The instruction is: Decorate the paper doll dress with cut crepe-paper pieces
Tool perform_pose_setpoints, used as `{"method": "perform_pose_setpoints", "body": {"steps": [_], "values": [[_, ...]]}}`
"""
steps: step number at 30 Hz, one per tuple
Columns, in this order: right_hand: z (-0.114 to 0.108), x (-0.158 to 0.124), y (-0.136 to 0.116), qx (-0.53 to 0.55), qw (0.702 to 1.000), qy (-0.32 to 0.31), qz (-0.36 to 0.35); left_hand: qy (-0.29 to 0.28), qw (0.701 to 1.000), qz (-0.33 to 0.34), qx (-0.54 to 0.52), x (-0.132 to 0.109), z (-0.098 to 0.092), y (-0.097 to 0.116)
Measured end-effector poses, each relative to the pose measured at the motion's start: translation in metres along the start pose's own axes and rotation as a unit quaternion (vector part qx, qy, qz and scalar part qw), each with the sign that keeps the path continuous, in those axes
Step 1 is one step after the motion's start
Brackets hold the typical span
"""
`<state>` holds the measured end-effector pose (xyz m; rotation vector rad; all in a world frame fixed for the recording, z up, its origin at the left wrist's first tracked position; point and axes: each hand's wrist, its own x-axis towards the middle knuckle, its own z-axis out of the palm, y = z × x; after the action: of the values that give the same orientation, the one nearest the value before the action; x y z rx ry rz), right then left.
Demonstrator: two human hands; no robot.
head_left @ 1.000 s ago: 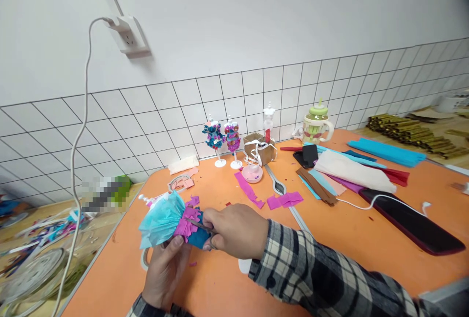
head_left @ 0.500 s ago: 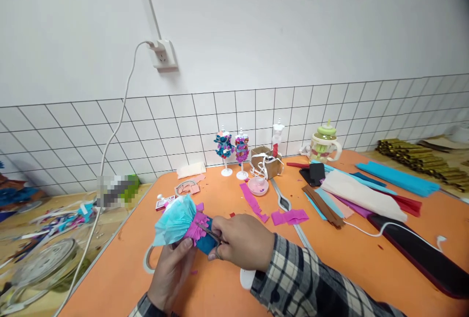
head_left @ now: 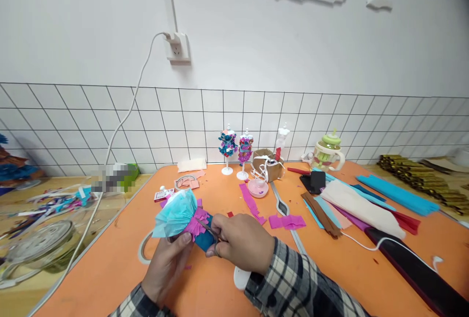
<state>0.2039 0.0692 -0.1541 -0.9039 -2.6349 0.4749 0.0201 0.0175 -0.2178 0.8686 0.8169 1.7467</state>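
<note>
My left hand (head_left: 169,261) is closed around a small crepe paper dress from below, thumb against its side. The dress has a flared light-blue skirt (head_left: 176,214), a gathered magenta band (head_left: 197,223) and a dark blue part (head_left: 205,240). In my right hand (head_left: 244,241) is a pair of small scissors (head_left: 208,229), fingers closed on the handles. Their tips reach the magenta band; whether the blades are apart is too small to tell. A white rounded object (head_left: 241,278) lies partly hidden beneath my right wrist.
Small dressed mannequins (head_left: 227,145) stand at the back beside a cardboard box (head_left: 273,173). Magenta strips (head_left: 287,221), a pink dish (head_left: 258,188) and a tape roll (head_left: 144,248) lie around. Crepe paper (head_left: 362,204), a black elongated object (head_left: 410,263) and a cup (head_left: 327,153) are right.
The camera view has tilted and shifted slightly. The scissors stay at the magenta band, and both hands keep nearly the same hold.
</note>
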Motion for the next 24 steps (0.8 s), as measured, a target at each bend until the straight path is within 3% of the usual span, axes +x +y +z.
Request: {"method": "perform_pose_setpoints", "body": {"steps": [7, 24], "values": [[-0.0038, -0.0004, -0.0078, 0.024, 0.999, -0.033, 0.020, 0.014, 1.000, -0.008, -0.013, -0.0001, 0.0004, 0.0007], [0.0014, 0.0003, -0.0045, 0.009, 1.000, -0.008, 0.011, 0.018, 1.000, 0.014, -0.005, -0.0004, 0.0016, 0.0006]]}}
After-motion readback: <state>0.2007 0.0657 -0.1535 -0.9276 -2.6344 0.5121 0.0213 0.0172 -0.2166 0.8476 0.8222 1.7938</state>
